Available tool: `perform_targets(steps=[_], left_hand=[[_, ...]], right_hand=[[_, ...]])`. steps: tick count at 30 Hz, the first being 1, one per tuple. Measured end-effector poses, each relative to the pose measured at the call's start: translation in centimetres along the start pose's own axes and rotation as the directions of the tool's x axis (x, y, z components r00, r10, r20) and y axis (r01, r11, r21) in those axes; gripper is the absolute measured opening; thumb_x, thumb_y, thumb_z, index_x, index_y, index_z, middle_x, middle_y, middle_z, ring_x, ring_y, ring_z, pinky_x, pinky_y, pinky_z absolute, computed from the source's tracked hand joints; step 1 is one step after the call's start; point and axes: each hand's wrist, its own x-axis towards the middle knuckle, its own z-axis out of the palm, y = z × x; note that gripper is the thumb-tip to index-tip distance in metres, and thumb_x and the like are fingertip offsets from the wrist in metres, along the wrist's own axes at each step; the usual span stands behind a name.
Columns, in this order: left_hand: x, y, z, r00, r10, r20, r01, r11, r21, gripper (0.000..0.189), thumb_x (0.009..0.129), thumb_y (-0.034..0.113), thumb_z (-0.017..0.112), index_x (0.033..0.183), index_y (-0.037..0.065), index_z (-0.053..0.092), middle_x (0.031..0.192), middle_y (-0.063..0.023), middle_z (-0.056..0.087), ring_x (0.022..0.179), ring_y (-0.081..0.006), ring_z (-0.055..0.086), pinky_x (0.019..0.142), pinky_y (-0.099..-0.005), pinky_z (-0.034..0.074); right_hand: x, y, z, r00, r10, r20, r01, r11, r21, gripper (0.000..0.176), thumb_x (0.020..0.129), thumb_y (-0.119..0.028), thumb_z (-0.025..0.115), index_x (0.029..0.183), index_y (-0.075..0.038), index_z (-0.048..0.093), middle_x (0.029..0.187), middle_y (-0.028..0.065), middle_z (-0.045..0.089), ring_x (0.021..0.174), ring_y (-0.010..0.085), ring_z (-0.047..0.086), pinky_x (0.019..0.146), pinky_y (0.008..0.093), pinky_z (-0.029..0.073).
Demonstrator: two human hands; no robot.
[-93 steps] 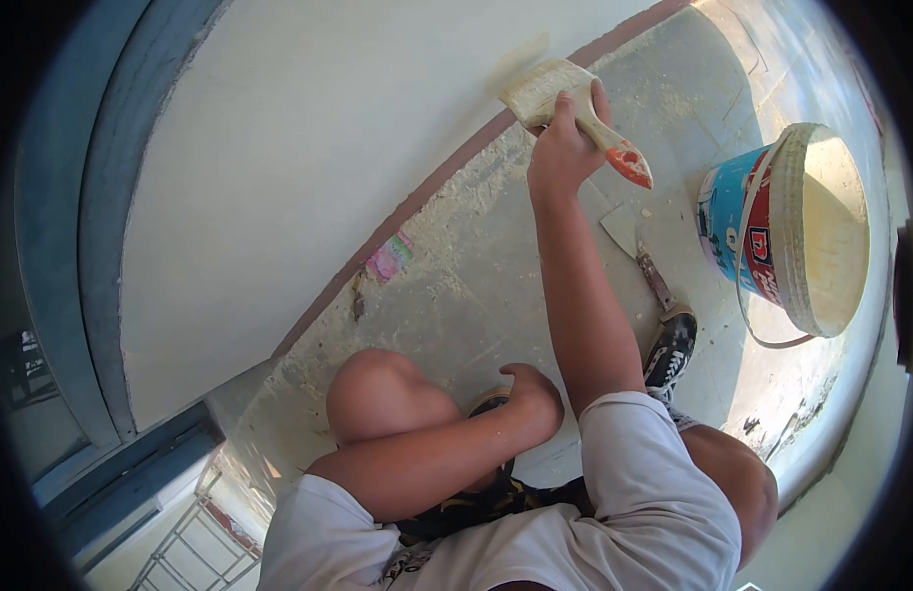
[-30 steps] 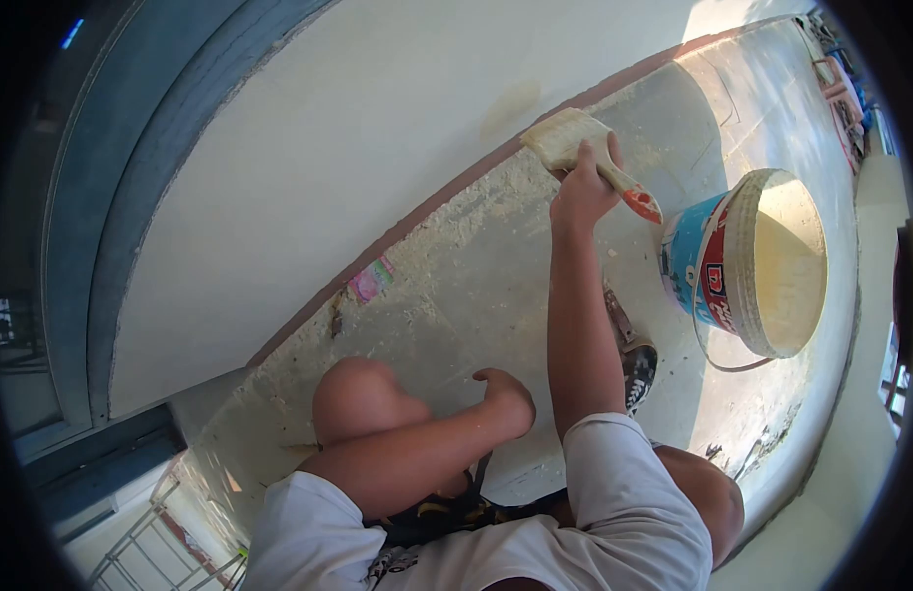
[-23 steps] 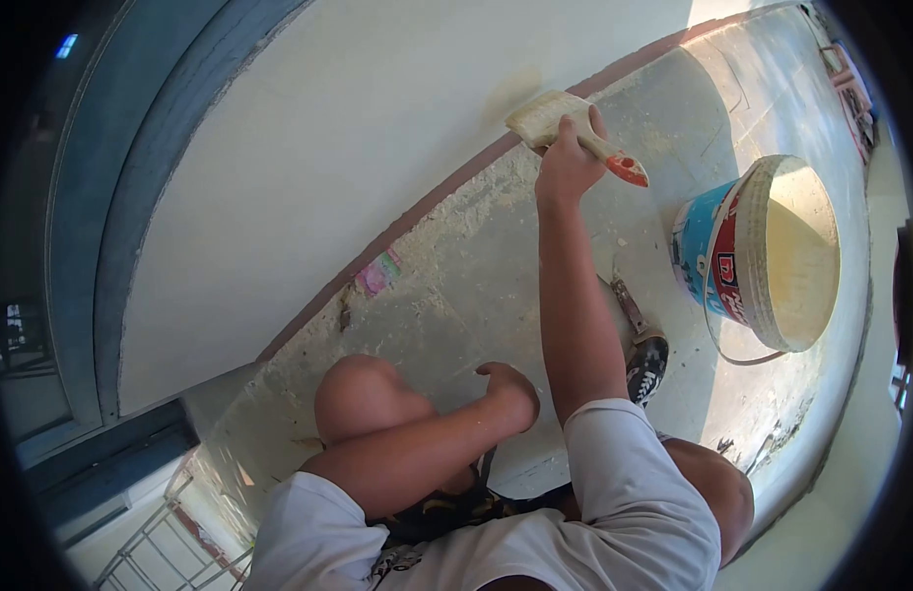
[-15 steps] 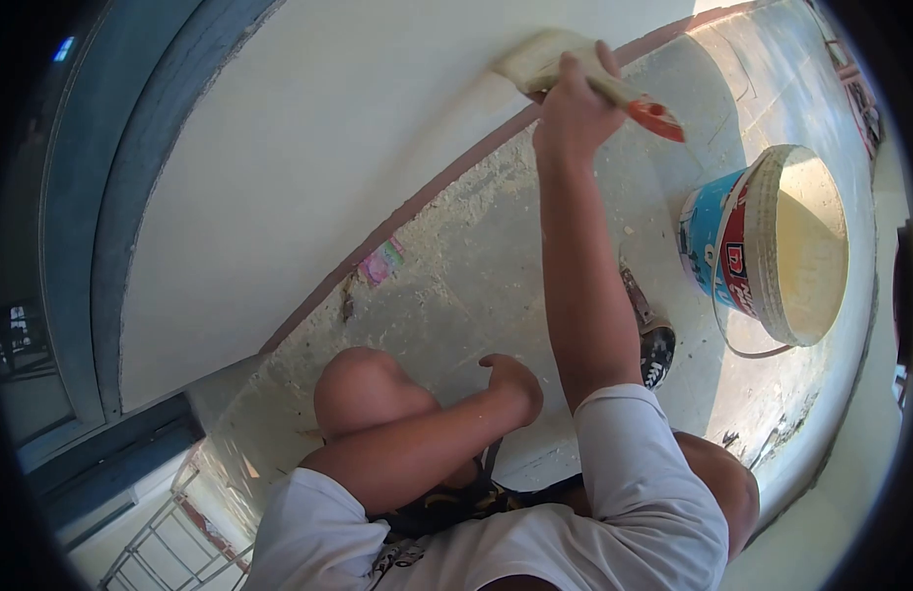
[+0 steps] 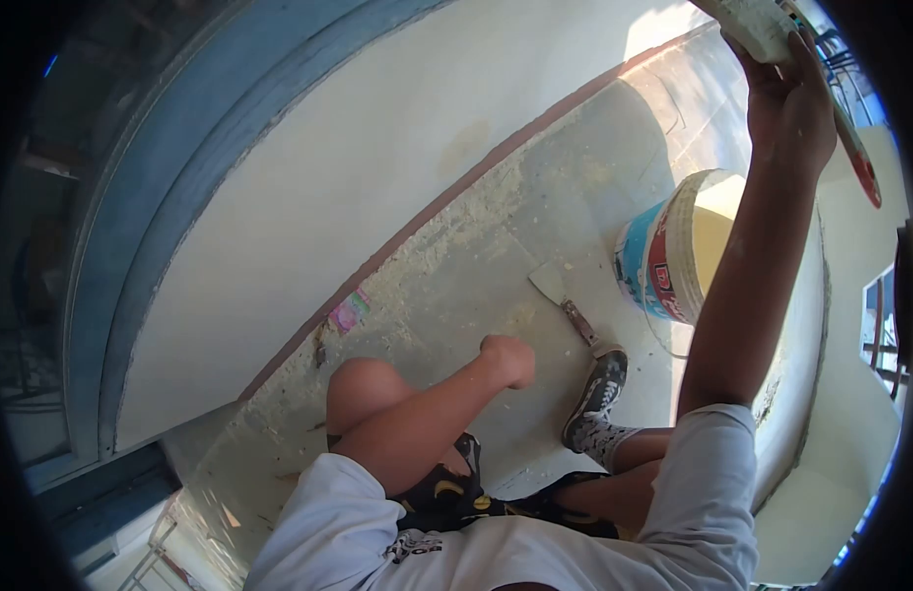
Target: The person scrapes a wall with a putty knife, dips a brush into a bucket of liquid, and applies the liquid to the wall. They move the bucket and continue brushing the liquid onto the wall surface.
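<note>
My right hand (image 5: 791, 108) is raised at the upper right, its fingers wrapped round a wide brush (image 5: 757, 28) with pale bristles and a red-tipped handle. The brush is off the wall, partly cut by the view's edge. My left hand (image 5: 509, 361) hangs past my left knee, wrist bent and fingers curled out of sight; what it holds, if anything, is hidden. A bucket (image 5: 642, 256) with a blue and red label stands right of centre, partly behind my right forearm. A scraper (image 5: 565, 300) lies on the floor by my shoe.
The white wall (image 5: 308, 197) with a reddish-brown bottom strip runs diagonally at left. A blue frame (image 5: 106, 295) borders it. A pink and green wrapper (image 5: 349, 310) lies on the stained floor (image 5: 456, 286). My right shoe (image 5: 596, 394) is near the bucket.
My right hand has moved with the brush away from the wall, up and to the right. The view has shifted, showing the whole scraper and my shoe. My left hand stays near my knee.
</note>
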Motion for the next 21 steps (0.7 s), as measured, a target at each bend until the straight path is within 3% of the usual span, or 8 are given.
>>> perform_targets(steps=[5,7,9,10,11,13,17,21], left_hand=[[3.1,0.3,-3.0,0.96,0.028,-0.28,-0.075,0.984,-0.159,0.032,0.077,0.02,0.054,0.102,0.002,0.064,0.11,-0.0171,0.062,0.101,-0.0315,0.06,0.082,-0.0407,0.05],[4.7,0.8,-3.9,0.925,0.073,-0.372,-0.155,0.968,-0.197,0.037,0.078,0.025,0.055,0.105,-0.001,0.057,0.102,-0.0196,0.062,0.095,-0.0348,0.06,0.082,-0.0425,0.048],[5.2,1.7,-4.1,0.895,0.082,-0.438,-0.243,0.913,-0.326,0.033,0.079,0.022,0.055,0.103,0.0,0.057,0.101,-0.0174,0.062,0.093,-0.0317,0.061,0.08,-0.0408,0.048],[5.2,2.3,-4.2,0.853,0.065,-0.517,-0.331,0.835,-0.44,0.029,0.079,0.02,0.056,0.101,0.001,0.058,0.099,-0.0152,0.063,0.091,-0.0286,0.062,0.077,-0.0392,0.049],[5.4,2.8,-3.8,0.867,0.059,-0.495,-0.315,0.834,-0.454,0.029,0.079,0.02,0.056,0.101,0.001,0.058,0.099,-0.0152,0.063,0.091,-0.0286,0.062,0.077,-0.0392,0.049],[5.7,3.1,-2.0,0.936,-0.144,-0.32,-0.235,0.419,-0.877,0.02,0.082,0.015,0.054,0.099,0.004,0.059,0.098,-0.0099,0.063,0.089,-0.0205,0.063,0.074,-0.0345,0.049],[3.1,4.6,-0.1,0.951,-0.279,-0.135,-0.04,0.322,-0.946,0.023,0.083,0.017,0.057,0.102,0.004,0.058,0.093,-0.0061,0.063,0.082,-0.0149,0.061,0.07,-0.0285,0.049],[-0.2,9.3,-4.8,0.976,-0.2,0.082,0.057,-0.13,-0.99,0.031,0.086,0.024,0.059,0.109,0.004,0.054,0.103,-0.0063,0.061,0.089,-0.0204,0.061,0.075,-0.0328,0.049]], right_hand=[[3.0,-4.5,-2.7,0.988,-0.037,0.15,0.062,0.985,-0.162,0.048,0.086,-0.014,0.058,0.131,-0.004,0.045,0.1,0.0136,0.059,0.082,0.0242,0.061,0.069,0.0369,0.054],[5.1,-5.7,-6.8,0.991,0.13,0.03,-0.114,0.942,-0.317,0.038,0.091,-0.008,0.049,0.126,0.004,0.045,0.121,0.0199,0.052,0.113,0.029,0.052,0.093,0.0421,0.048],[5.7,-6.9,-14.3,0.973,0.106,0.207,0.006,0.878,-0.478,0.036,0.088,-0.004,0.047,0.124,0.003,0.049,0.127,0.0136,0.049,0.109,0.019,0.055,0.086,0.0284,0.049],[3.8,-7.5,-13.9,0.985,0.169,0.041,-0.15,0.946,-0.287,0.038,0.089,-0.003,0.046,0.126,0.003,0.046,0.131,0.012,0.046,0.115,0.018,0.05,0.092,0.0304,0.045],[2.7,-8.2,-16.0,0.981,0.183,-0.068,-0.195,0.915,-0.353,0.039,0.09,-0.003,0.045,0.128,0.005,0.042,0.131,0.0144,0.046,0.118,0.021,0.048,0.098,0.0337,0.041],[-0.2,-9.6,-20.9,0.959,0.236,-0.159,-0.277,0.9,-0.336,0.042,0.091,-0.004,0.044,0.131,0.006,0.037,0.129,0.0193,0.045,0.12,0.0259,0.045,0.102,0.0374,0.036],[-6.5,-14.0,-26.9,0.748,0.328,-0.577,-0.532,0.816,-0.227,0.046,0.088,-0.003,0.046,0.133,0.003,0.036,0.129,0.0177,0.045,0.121,0.0261,0.044,0.102,0.0395,0.036],[-13.5,-18.2,-30.3,0.518,0.373,-0.77,-0.693,0.711,-0.122,0.05,0.086,-0.006,0.051,0.134,-0.002,0.039,0.133,0.0141,0.042,0.122,0.0253,0.042,0.1,0.0387,0.038]])
